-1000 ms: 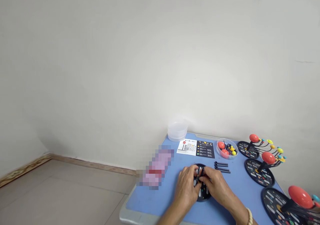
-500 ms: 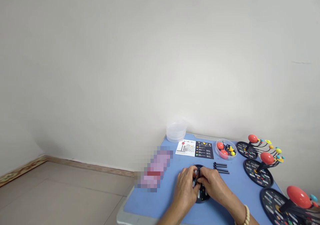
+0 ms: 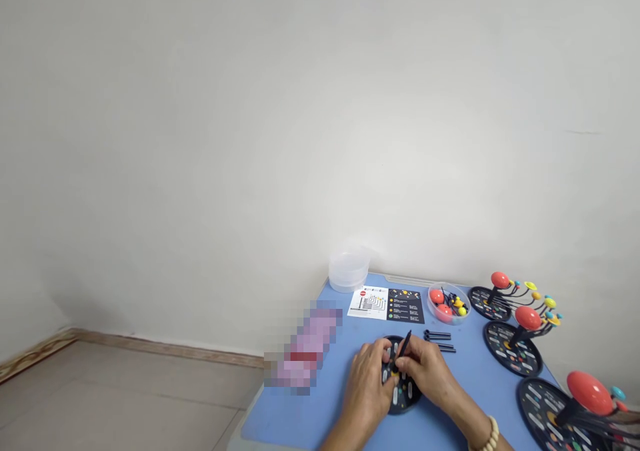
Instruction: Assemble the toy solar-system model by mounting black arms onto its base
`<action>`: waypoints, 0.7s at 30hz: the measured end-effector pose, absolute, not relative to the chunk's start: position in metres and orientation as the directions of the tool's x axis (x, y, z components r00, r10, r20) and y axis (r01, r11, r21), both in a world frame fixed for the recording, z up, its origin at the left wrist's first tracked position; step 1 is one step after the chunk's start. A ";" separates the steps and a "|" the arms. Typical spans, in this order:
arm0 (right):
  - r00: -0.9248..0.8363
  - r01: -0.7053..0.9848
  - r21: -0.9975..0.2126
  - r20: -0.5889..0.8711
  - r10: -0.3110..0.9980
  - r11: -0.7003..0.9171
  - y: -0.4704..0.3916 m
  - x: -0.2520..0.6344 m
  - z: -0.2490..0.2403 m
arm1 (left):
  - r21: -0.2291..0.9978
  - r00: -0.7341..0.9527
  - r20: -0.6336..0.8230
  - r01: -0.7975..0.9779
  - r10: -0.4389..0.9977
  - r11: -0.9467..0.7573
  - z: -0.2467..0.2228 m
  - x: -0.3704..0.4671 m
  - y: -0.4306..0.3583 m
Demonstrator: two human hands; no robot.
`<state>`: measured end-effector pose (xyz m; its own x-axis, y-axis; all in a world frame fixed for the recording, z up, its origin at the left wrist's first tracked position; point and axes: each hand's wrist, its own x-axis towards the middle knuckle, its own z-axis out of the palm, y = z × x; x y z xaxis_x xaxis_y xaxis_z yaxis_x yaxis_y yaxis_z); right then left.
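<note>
A round black base with small printed labels lies on the blue table, partly covered by both hands. My left hand grips its left side, thumb and fingers on the disc. Between the thumb and fingers of my right hand is a thin black post, its top tilted to the right over the middle of the base. Whether the post's lower end sits in the base is hidden by the fingers. Several black rods lie just beyond my right hand.
Behind the hands are an instruction sheet, clear round containers and a clear tub of red and yellow balls. Three finished-looking models with red balls stand at the right. A pink blurred item lies left.
The black post now leans and shows more clearly above my right fingers. My right hand has shifted slightly on it. The whole view has moved a little.
</note>
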<state>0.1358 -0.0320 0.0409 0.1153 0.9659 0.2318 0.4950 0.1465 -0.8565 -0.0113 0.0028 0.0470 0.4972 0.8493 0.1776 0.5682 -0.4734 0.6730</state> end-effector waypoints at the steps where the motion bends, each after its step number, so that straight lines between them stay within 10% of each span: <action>1: 0.120 0.458 -0.878 0.214 0.969 0.138 -0.031 0.138 0.039 | 0.676 0.497 0.176 0.566 0.850 -0.471 0.047 -0.012 0.003; 21: -0.119 0.822 -0.518 0.247 0.962 0.235 -0.040 0.132 0.051 | 0.687 0.488 0.213 0.541 0.846 -0.485 0.042 -0.012 0.003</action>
<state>0.1321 -0.0398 0.0506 -0.1193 0.9617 0.2469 0.8225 0.2350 -0.5180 -0.0119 0.0026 0.0422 0.4881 0.8465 0.2126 0.5414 -0.4848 0.6869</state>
